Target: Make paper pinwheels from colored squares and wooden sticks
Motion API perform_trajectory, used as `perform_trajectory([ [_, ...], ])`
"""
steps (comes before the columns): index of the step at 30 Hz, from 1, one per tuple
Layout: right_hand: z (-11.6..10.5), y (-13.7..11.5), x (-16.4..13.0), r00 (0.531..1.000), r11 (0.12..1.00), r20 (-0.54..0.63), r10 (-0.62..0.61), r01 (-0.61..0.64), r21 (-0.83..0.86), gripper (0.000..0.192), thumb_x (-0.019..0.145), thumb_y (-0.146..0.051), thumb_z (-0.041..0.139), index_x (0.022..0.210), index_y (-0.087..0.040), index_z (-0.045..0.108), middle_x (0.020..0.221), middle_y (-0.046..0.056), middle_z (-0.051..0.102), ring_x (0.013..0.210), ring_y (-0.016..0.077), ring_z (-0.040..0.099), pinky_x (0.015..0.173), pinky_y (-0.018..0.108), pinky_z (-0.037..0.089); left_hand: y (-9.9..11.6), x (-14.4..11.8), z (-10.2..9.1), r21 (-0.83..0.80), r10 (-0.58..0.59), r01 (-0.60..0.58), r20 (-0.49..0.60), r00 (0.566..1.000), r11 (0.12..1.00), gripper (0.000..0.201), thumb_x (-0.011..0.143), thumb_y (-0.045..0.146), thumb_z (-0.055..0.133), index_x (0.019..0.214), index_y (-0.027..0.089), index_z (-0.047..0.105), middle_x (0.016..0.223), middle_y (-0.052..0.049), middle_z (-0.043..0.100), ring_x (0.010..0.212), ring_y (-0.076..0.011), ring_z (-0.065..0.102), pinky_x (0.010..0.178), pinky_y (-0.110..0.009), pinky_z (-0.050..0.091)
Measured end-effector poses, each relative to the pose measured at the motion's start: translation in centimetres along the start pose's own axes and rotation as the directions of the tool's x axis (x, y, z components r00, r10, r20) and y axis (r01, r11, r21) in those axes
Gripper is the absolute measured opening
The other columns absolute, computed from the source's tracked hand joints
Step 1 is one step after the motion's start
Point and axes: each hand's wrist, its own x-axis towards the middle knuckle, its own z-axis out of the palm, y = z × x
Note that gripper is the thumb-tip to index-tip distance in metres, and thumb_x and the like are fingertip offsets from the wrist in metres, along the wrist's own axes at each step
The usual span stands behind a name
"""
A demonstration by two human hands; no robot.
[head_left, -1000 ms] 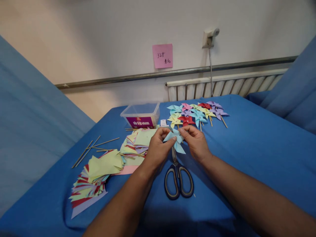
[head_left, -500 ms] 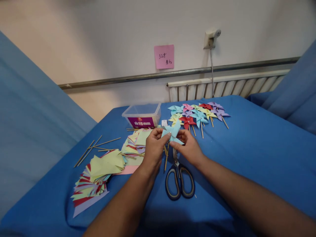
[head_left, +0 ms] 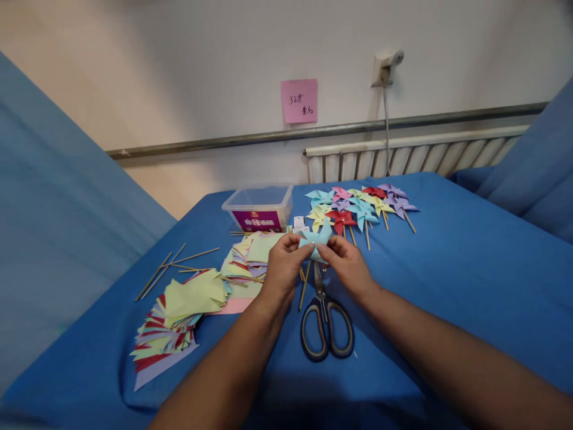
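A light blue paper pinwheel (head_left: 323, 234) is held up between both hands above the middle of the table. My left hand (head_left: 286, 258) pinches its left side, thumb near the centre. My right hand (head_left: 347, 261) grips the right side, with its thumb also pressed close to the middle. Fingers cover part of the blades. Just below the hands lie dark-handled scissors (head_left: 326, 328), blades pointing away from me. Thin wooden sticks (head_left: 305, 286) rest beside the blades, partly hidden by my left hand.
Finished pinwheels (head_left: 342, 220) on sticks lie at the back right. A clear plastic box (head_left: 258, 206) stands at the back left. Fanned paper sheets (head_left: 170, 334), another paper pile (head_left: 264, 248) and loose sticks (head_left: 156, 278) cover the left. A small white box (head_left: 299, 222) sits behind my hands.
My right thumb has shifted onto the pinwheel's middle, and the lower blade now shows less. Both hands remain on the pinwheel, slightly farther right in view.
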Motion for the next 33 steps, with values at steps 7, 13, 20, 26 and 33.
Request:
perform_trajectory([
  [7,-0.2,-0.3,0.5,0.991,0.945,-0.038,0.13,-0.112,0.306,0.03,0.066,-0.033,0.084,0.09,-0.02,0.073,0.09,0.002,0.076,0.08,0.0175,0.068,0.081,0.033,0.052,0.4,-0.7,0.3,0.115,-0.017,-0.001,0.157,0.988,0.993,0.029,0.059,0.023,0.081,0.082,0.016,0.065,0.07,0.0,0.065,0.065,-0.0119,0.058,0.063,-0.021,0.043],
  [13,-0.6,-1.1,0.7,0.976,0.909,-0.029,0.216,-0.19,0.37,0.029,0.066,-0.033,0.085,0.089,-0.019,0.074,0.087,0.004,0.076,0.075,0.0171,0.07,0.076,0.032,0.055,1.0,-0.3,0.0,-0.048,-0.199,0.216,0.234,0.952,0.975,0.034,0.067,0.038,0.08,0.089,0.014,0.07,0.077,-0.004,0.068,0.068,-0.0133,0.061,0.068,-0.024,0.047],
  [20,-0.6,-0.9,0.8,0.98,0.908,-0.014,0.198,-0.178,0.379,0.031,0.065,-0.031,0.085,0.091,-0.018,0.074,0.087,0.004,0.077,0.074,0.0171,0.07,0.075,0.031,0.055,0.7,-0.3,0.0,-0.021,-0.143,0.151,0.223,0.964,0.988,0.037,0.063,0.034,0.085,0.09,0.014,0.07,0.074,-0.002,0.068,0.066,-0.0111,0.06,0.068,-0.023,0.047],
  [26,-0.8,-0.5,1.0,0.991,0.937,-0.06,0.119,-0.092,0.336,0.03,0.067,-0.031,0.084,0.091,-0.019,0.073,0.09,0.003,0.077,0.077,0.0179,0.07,0.079,0.033,0.054,0.8,-0.5,0.1,-0.025,-0.144,0.15,0.156,0.977,0.988,0.035,0.065,0.039,0.083,0.082,0.016,0.062,0.062,0.002,0.06,0.055,-0.0091,0.054,0.056,-0.021,0.041],
  [33,-0.5,-0.5,0.7,0.998,0.974,-0.047,0.047,-0.035,0.226,0.032,0.065,-0.035,0.084,0.091,-0.021,0.073,0.089,0.001,0.076,0.08,0.0178,0.068,0.08,0.032,0.051,0.5,-0.6,0.2,-0.108,-0.266,0.301,0.254,0.93,0.948,0.036,0.059,0.032,0.087,0.082,0.012,0.067,0.074,-0.003,0.068,0.063,-0.0115,0.06,0.062,-0.023,0.046],
])
